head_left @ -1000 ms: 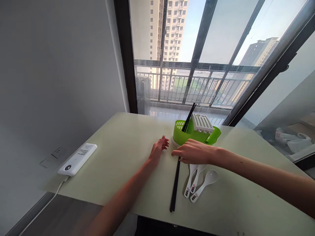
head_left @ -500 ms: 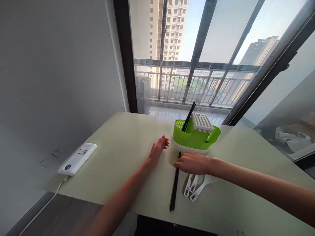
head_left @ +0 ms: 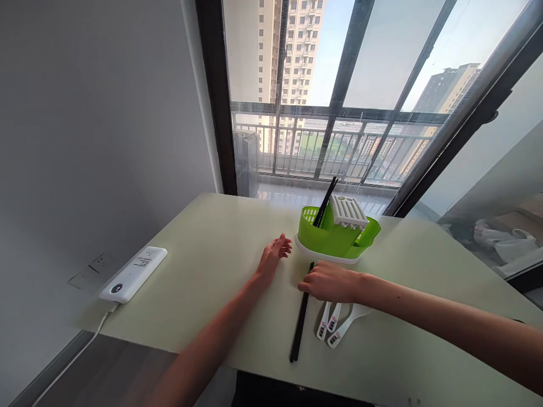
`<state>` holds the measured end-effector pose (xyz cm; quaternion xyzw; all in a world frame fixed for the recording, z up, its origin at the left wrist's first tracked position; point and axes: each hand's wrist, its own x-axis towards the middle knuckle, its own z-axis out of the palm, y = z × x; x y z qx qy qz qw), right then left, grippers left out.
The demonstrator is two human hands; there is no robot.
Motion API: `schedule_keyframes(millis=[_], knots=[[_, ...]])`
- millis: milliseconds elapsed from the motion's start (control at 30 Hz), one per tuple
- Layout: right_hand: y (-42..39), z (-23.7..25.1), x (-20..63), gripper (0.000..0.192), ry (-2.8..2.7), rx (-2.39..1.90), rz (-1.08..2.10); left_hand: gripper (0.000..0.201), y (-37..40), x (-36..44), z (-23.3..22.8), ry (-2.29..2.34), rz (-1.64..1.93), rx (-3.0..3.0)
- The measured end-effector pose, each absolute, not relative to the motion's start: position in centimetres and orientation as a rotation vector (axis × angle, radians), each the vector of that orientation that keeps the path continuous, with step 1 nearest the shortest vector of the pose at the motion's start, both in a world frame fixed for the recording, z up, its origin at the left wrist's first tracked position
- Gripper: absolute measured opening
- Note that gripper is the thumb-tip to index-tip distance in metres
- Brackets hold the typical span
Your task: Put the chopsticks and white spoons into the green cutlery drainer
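Note:
My right hand (head_left: 330, 281) lies on the table with its fingers curled down onto the upper part of a pair of black chopsticks (head_left: 298, 327), which lie flat and point toward me. Three white spoons (head_left: 338, 324) lie just right of the chopsticks, their bowls hidden under my right hand and wrist. My left hand (head_left: 275, 253) rests open on the table, palm down, a little left of a green cutlery holder (head_left: 328, 237). Another pair of black chopsticks (head_left: 327, 200) and a white slotted insert (head_left: 348, 212) stand in the holder.
The pale green table (head_left: 203, 265) runs to a large window at the back. A white power strip (head_left: 134, 273) with a cable lies at the table's left edge by the grey wall. The table's near edge is just below the chopstick tips.
My right hand drew back from the holder's base, came down over the spoons, then shifted left onto the lying chopsticks, whose near tips slid slightly left. My left hand stayed put.

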<state>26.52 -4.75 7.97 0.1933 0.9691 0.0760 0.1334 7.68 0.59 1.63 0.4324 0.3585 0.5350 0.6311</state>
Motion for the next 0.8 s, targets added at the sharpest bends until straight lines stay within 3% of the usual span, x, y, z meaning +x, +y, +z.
schedule_keyframes(millis=[367, 800], knots=[[-4.5, 7.6, 26.7, 0.019, 2.83, 0.543, 0.211, 0.05, 0.5, 7.6, 1.7, 0.822, 1.214, 1.013], [-4.0, 9.6, 26.7, 0.028, 2.924, 0.577, 0.299, 0.031, 0.4, 7.7, 1.4, 0.82, 1.191, 1.129]])
